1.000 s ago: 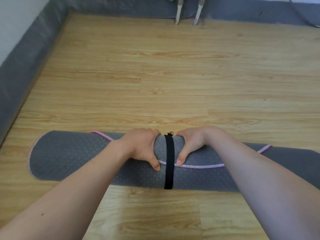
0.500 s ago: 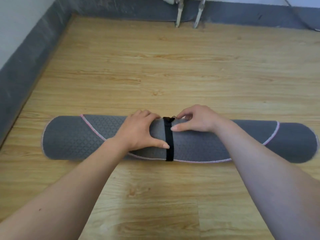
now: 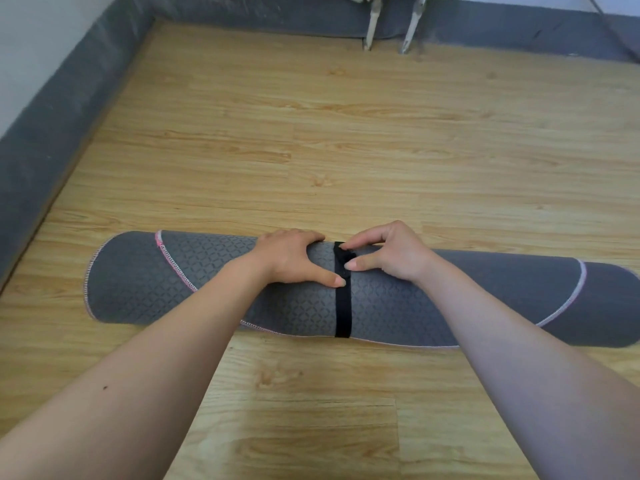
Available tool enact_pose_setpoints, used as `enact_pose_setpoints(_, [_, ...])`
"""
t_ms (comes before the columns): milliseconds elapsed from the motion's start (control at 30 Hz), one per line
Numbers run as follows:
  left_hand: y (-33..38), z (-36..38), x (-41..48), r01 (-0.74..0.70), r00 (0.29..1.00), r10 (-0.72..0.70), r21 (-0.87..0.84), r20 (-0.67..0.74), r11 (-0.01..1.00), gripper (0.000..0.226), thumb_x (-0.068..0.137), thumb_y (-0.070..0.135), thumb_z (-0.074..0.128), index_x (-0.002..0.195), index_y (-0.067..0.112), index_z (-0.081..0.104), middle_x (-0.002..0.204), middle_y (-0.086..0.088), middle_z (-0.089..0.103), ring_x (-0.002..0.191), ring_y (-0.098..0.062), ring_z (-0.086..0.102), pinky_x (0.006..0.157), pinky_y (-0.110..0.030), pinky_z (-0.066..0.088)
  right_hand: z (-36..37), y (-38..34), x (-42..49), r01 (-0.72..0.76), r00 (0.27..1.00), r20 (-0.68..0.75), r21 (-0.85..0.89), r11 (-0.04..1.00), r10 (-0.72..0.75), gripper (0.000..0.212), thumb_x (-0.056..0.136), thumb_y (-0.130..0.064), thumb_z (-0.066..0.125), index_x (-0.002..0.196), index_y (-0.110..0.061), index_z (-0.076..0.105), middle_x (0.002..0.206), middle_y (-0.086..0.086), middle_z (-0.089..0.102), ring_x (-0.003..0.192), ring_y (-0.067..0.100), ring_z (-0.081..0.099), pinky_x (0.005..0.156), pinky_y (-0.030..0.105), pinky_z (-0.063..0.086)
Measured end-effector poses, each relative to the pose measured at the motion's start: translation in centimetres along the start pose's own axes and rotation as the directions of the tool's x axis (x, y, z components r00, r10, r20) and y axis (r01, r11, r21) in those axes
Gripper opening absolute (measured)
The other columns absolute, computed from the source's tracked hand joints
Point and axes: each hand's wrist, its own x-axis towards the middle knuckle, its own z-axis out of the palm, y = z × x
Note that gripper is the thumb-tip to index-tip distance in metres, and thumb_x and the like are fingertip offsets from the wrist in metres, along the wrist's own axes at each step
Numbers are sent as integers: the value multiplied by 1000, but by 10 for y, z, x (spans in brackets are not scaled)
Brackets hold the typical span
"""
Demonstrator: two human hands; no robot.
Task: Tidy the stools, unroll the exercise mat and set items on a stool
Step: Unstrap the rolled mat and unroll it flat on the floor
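Observation:
A grey exercise mat point(image 3: 398, 303) with pink-white stitched edges lies rolled up across the wooden floor in front of me. A black strap point(image 3: 343, 306) runs around its middle. My left hand point(image 3: 291, 259) rests on top of the roll just left of the strap, thumb touching the strap's edge. My right hand point(image 3: 388, 252) sits just right of the strap, thumb and forefinger pinching the small fastener at the strap's top. No stool is in view.
Wooden floor point(image 3: 346, 150) stretches beyond the mat to a grey skirting point(image 3: 52, 133) along the left and far walls. Two pale metal legs point(image 3: 391, 26) stand at the far wall. A dark cable point(image 3: 613, 29) runs down at the far right.
The mat has rolled away from me, bringing the strap's fastener to the top. My right hand moved from gripping the roll to pinching the fastener. My left hand stays beside the strap.

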Motion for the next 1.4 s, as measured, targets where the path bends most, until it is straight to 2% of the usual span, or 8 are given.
enact_pose_setpoints(267, [6, 5, -3, 17, 1000, -17, 22, -22, 1000, 107, 49, 87, 58, 141, 36, 36, 144, 4, 44, 133, -22, 36, 104, -47, 24, 6, 3, -2, -20, 995, -94, 86, 996, 28, 15, 75, -13, 81, 69, -21, 69, 91, -2, 75, 92, 13, 69, 87, 28, 52])
enact_pose_setpoints(433, [9, 10, -8, 28, 999, -27, 32, -45, 999, 108, 45, 86, 61, 138, 36, 37, 140, 2, 45, 130, -24, 37, 104, -48, 26, 15, -1, 5, -55, 969, -242, 9, 998, 56, 17, 81, -22, 76, 71, -24, 62, 76, -1, 72, 71, 12, 64, 67, 26, 47])
enact_pose_setpoints(667, [12, 10, -11, 35, 998, -34, 19, -55, 999, 105, 48, 83, 63, 138, 35, 37, 141, 2, 44, 131, -24, 35, 105, -48, 23, 18, -3, 9, -96, 937, -340, -52, 994, 73, 18, 83, -29, 71, 73, -29, 57, 80, -4, 71, 78, 15, 66, 73, 31, 51])
enact_pose_setpoints(833, [16, 13, -17, 21, 999, -18, 47, -49, 999, 105, 46, 82, 64, 135, 33, 36, 139, 1, 43, 130, -26, 33, 106, -50, 22, 21, -6, 14, -107, 893, -394, 289, 951, 220, 8, 90, -20, 63, 86, -17, 57, 83, 11, 73, 75, 26, 72, 84, 47, 56])
enact_pose_setpoints(1000, [16, 13, -19, 12, 999, -10, 53, -47, 999, 104, 47, 81, 64, 135, 32, 35, 139, 1, 42, 131, -26, 32, 109, -53, 21, 26, -10, 21, -110, 839, -470, 349, 931, 275, 13, 89, -20, 64, 79, -23, 56, 99, 10, 69, 81, 26, 71, 83, 47, 56])
enact_pose_setpoints(1233, [20, 7, -20, 4, 1000, -4, 89, 5, 996, 100, 49, 78, 68, 131, 30, 37, 135, 0, 42, 127, -28, 34, 105, -56, 26, 29, -10, 28, -121, 788, -546, 319, 940, 286, 16, 87, -24, 65, 75, -28, 55, 90, 4, 70, 80, 25, 70, 79, 48, 56])
enact_pose_setpoints(1367, [27, 13, -30, -69, 997, 63, 166, 36, 984, 101, 40, 72, 77, 120, 25, 36, 123, -4, 41, 115, -29, 36, 95, -57, 37, 4, -10, 37, -42, 654, -647, 486, 873, 392, 18, 88, -18, 64, 74, -24, 53, 86, 6, 71, 82, 26, 70, 81, 47, 56])
enact_pose_setpoints(1400, [28, 16, -34, -80, 997, 75, 176, 34, 981, 102, 40, 70, 79, 120, 24, 35, 123, -5, 40, 115, -28, 35, 96, -57, 37, 0, -7, 37, -61, 665, -641, 465, 883, 384, 19, 88, -17, 64, 74, -24, 53, 84, 5, 71, 81, 24, 71, 81, 47, 57])
